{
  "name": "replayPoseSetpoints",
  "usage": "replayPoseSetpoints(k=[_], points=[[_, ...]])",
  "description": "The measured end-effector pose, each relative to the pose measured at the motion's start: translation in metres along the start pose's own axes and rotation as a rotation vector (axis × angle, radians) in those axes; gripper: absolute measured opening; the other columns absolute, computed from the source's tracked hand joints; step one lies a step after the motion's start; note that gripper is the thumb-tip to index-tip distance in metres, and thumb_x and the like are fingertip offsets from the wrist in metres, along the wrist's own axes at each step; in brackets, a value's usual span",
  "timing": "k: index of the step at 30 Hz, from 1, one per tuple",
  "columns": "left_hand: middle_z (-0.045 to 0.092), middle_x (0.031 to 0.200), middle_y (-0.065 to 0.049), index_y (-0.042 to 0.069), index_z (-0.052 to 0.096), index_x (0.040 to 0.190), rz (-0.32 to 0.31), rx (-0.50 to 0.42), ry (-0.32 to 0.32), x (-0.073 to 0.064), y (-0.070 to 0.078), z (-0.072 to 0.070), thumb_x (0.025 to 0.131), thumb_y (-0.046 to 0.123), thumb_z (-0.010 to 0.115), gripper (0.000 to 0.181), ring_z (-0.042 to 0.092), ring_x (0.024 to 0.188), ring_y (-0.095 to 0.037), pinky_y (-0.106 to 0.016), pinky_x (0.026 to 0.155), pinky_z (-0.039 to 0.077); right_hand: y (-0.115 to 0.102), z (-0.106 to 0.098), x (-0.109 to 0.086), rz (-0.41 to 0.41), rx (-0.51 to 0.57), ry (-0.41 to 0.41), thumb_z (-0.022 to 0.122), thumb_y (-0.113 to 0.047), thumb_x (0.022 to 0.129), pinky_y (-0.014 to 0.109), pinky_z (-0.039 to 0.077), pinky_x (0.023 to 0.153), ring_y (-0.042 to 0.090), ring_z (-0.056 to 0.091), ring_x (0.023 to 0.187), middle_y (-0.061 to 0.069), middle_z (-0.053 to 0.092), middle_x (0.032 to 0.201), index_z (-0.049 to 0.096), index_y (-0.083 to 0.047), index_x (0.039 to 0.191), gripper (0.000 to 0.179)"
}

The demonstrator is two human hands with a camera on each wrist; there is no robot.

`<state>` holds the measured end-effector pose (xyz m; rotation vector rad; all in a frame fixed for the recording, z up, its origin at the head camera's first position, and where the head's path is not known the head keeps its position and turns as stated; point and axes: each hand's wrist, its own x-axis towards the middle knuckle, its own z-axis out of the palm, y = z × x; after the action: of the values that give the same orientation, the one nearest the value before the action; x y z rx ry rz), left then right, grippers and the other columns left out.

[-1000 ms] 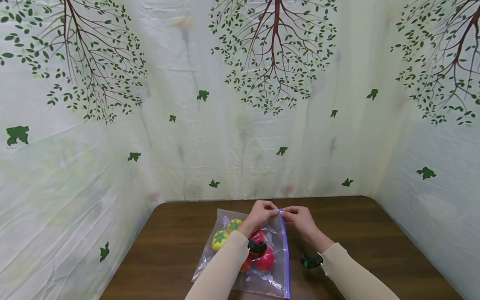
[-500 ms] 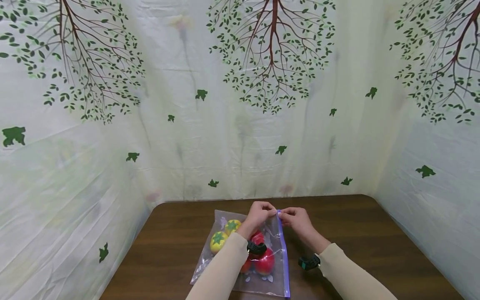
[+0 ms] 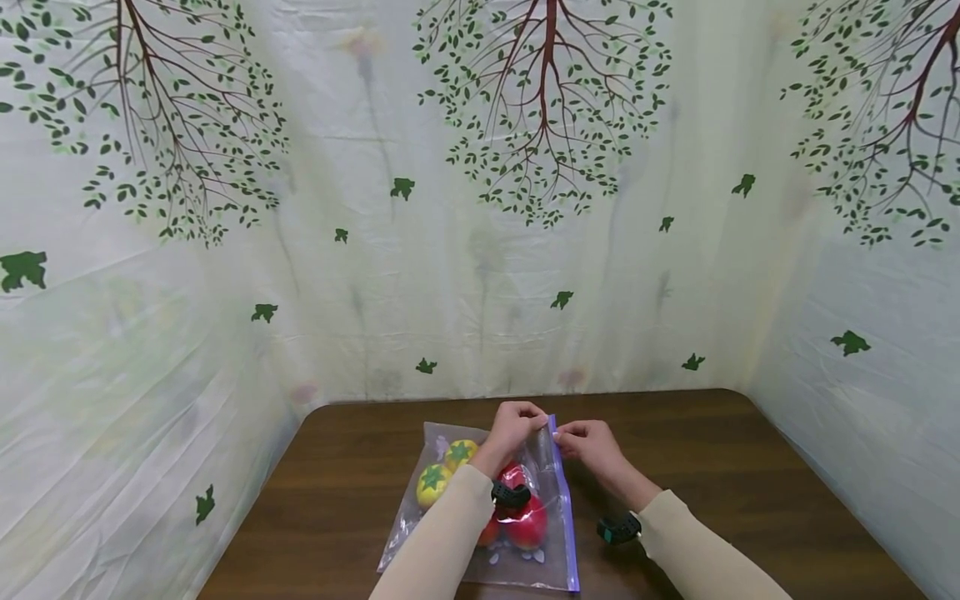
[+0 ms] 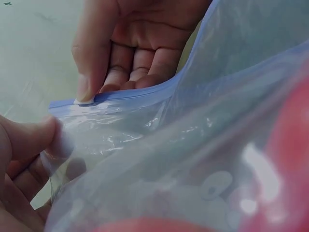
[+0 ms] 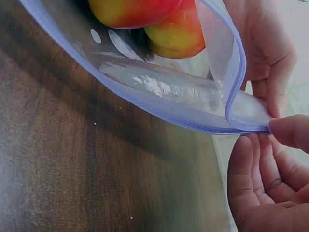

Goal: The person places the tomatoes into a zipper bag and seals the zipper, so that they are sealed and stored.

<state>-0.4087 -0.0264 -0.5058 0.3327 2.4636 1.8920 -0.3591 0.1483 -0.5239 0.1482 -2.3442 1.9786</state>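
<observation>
A clear zip bag (image 3: 551, 533) with a purple-blue zip edge lies on the table, holding several round fruits. Two are yellow with green star-shaped tops (image 3: 433, 485); others are red (image 3: 527, 523), partly hidden behind the left forearm. My left hand (image 3: 517, 427) pinches the bag's far corner just below the zip. Close beside it, my right hand (image 3: 595, 443) pinches a small white slider (image 4: 85, 101) on the zip, near its end. Seen from the right wrist, the bag's mouth gapes away from the pinched end, and red-yellow fruits (image 5: 176, 34) show inside.
The dark brown wooden table (image 3: 697, 467) has rounded far corners. Behind it and at both sides hangs a pale curtain (image 3: 480, 283) printed with trees and leaves. Dark bands (image 3: 512, 495) sit on both wrists.
My right hand has moved slightly along the zip toward me, so a small gap now parts it from my left hand. The bag and left hand have shifted a little left.
</observation>
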Motion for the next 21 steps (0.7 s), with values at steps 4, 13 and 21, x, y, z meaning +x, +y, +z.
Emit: replayPoseSetpoints(k=[4, 13, 21], points=[[0.07, 0.088, 0.0, 0.011, 0.078, 0.084, -0.014, 0.022, 0.0, -0.001, 0.001, -0.001, 0.089, 0.013, 0.076, 0.006, 0.057, 0.085, -0.019, -0.033, 0.075, 0.044, 0.0, -0.002, -0.002, 0.006, 0.001, -0.016, 0.072, -0.015, 0.094, 0.041, 0.06, 0.075, 0.028, 0.072, 0.078, 0.015, 0.073, 0.094, 0.075, 0.005, 0.101, 0.021], [0.069, 0.089, 0.0, 0.009, 0.078, 0.087, -0.002, 0.026, 0.0, -0.001, 0.001, 0.0, 0.09, 0.014, 0.076, 0.006, 0.057, 0.085, -0.018, -0.032, 0.074, 0.044, -0.011, -0.002, -0.011, 0.004, 0.036, -0.034, 0.068, -0.009, 0.096, 0.052, 0.057, 0.079, 0.033, 0.071, 0.079, 0.022, 0.072, 0.095, 0.071, 0.012, 0.104, 0.023], [0.07, 0.087, 0.0, 0.006, 0.078, 0.087, 0.025, 0.014, 0.008, -0.001, 0.002, 0.0, 0.088, 0.011, 0.077, 0.005, 0.058, 0.082, -0.016, -0.03, 0.073, 0.045, -0.001, -0.002, -0.01, 0.018, 0.033, -0.028, 0.07, -0.012, 0.095, 0.046, 0.059, 0.077, 0.03, 0.071, 0.078, 0.018, 0.072, 0.094, 0.072, 0.009, 0.104, 0.023]])
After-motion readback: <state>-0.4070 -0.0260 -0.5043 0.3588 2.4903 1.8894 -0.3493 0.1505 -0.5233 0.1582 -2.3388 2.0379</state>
